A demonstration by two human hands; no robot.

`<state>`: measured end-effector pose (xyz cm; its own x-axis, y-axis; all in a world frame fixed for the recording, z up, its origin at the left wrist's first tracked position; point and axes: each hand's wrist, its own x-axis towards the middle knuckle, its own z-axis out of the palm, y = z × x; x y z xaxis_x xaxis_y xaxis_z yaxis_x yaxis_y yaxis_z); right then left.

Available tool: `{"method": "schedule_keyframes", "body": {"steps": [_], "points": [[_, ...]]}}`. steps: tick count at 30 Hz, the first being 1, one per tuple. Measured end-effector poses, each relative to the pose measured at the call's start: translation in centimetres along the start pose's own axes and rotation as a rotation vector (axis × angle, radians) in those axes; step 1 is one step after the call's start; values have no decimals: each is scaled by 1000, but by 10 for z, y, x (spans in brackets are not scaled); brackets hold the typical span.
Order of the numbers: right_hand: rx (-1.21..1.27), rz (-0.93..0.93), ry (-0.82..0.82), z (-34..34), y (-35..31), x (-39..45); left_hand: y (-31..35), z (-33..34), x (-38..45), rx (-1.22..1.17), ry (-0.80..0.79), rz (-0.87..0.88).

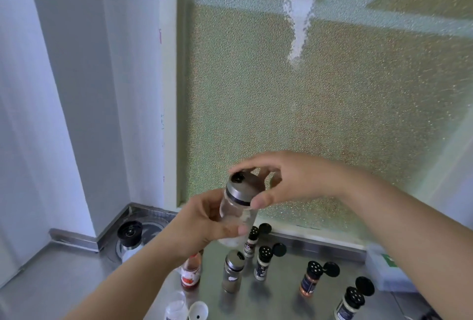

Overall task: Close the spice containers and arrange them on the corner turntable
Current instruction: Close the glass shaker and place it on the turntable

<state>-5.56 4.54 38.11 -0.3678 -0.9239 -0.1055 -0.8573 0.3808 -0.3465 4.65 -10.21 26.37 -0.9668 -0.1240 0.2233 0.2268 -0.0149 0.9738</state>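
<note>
Soft daylight through the frosted window [320,115], grainy shimmer there, wide-angle bending at edges, mild overall blur

Lower part of held glass shaker [236,213] covered by left hand [204,222]. Red-labelled jar [190,272] at lower centre partly hidden behind left forearm. Clear container [176,307] and white lid [198,310] cut by bottom edge. Labels on spice jars [311,281] too small to read. White box [384,268] at right partly behind right forearm.
</note>
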Motion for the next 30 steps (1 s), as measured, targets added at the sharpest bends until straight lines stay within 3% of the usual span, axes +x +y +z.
{"method": "schedule_keyframes", "body": {"steps": [5, 9, 11, 14, 16, 18, 21, 24, 27, 30], "points": [[20, -89, 171, 13, 4, 13, 0, -1, 0, -51, 53, 4], [-81, 2, 320, 35, 6, 25, -8, 6, 6, 148, 284, 33], [-145, 63, 404, 46, 5, 32, -12, 5, 8, 209, 324, 28], [-181, 16, 309, 37, 1, 29, -7, -8, 8, 115, 139, -4], [-238, -161, 205, 26, -5, 25, 3, -14, 5, 17, -71, 14], [-370, -324, 253, 21, -10, 24, 9, -15, 3, -37, -148, 44], [-467, -252, 371, 27, -17, 31, 2, -9, 6, -16, -2, 56], [-486, 23, 488, 47, -18, 44, -15, 1, 9, 225, 252, 71], [-489, 42, 390, 49, -10, 47, -24, -5, 11, 254, 289, 21], [-360, -161, 147, 29, -6, 39, -20, -23, 7, 0, 81, -44]]}}
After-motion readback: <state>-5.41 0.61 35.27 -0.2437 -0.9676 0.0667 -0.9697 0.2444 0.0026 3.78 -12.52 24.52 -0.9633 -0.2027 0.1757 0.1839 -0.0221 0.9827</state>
